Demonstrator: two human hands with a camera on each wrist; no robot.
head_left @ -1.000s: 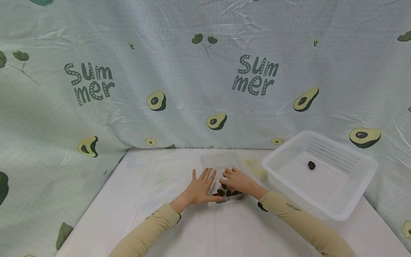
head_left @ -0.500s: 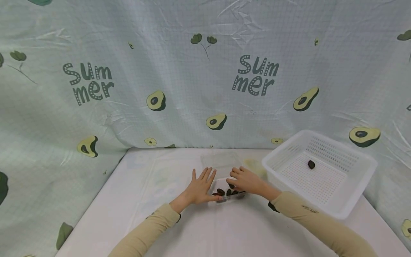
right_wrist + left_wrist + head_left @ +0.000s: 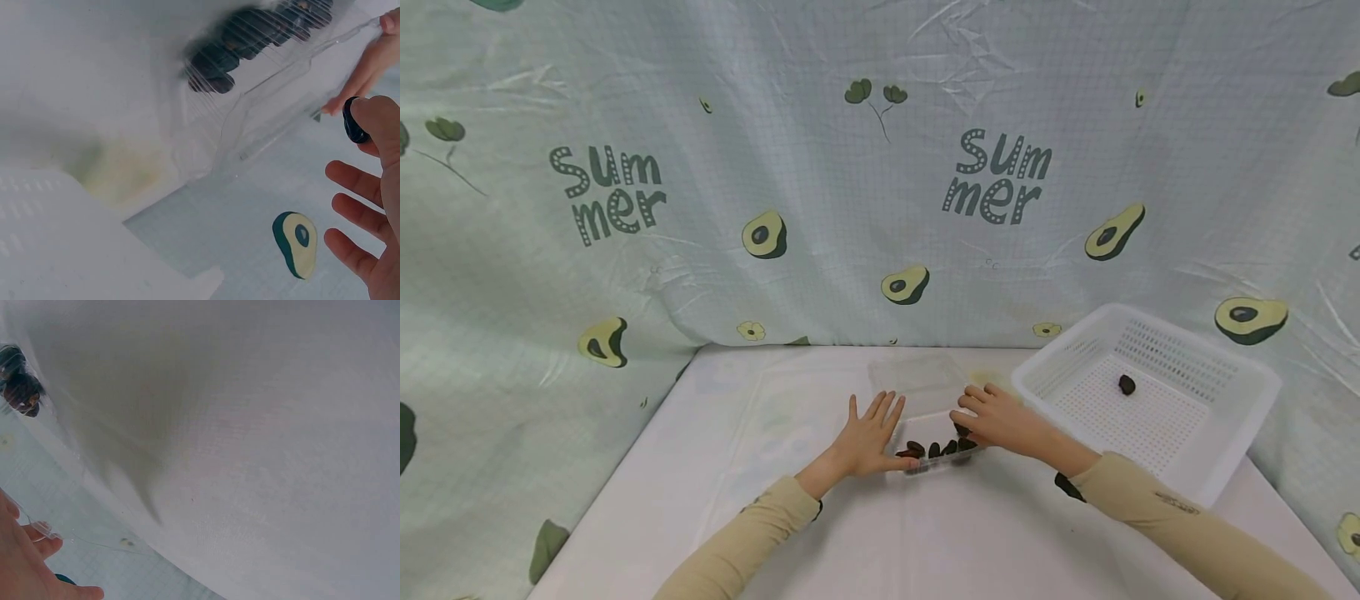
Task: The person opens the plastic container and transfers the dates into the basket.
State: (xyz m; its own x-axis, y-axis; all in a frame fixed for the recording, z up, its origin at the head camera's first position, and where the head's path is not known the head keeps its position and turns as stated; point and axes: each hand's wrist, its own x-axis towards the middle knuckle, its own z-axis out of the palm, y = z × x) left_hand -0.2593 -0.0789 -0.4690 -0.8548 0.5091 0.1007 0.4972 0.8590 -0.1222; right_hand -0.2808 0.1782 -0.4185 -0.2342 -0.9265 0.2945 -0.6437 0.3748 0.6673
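My left hand [image 3: 861, 442] rests with spread fingers on the left side of a clear plastic clamshell box [image 3: 228, 134]. Its thumb lies along the box's front edge in the head view. Several dark brown pieces that look like dates [image 3: 250, 31] are gathered along the near side of the box. Over the box's right part, my right hand [image 3: 1000, 423] pinches one dark date [image 3: 356, 120] between thumb and forefinger. The other right fingers are loosely bent in the right wrist view. In the left wrist view, part of my left hand [image 3: 31, 569] shows at the lower left corner.
The box's clear lid [image 3: 917, 375] lies folded back behind it. To the right stands a white perforated basket [image 3: 1262, 400] with a single dark date [image 3: 1127, 384] inside. A curtain [image 3: 820, 167] with avocado prints hangs behind the white table [image 3: 790, 550].
My right hand has moved to the right across the box with the dark date, uncovering more of the pieces inside. The left hand has stayed in place.
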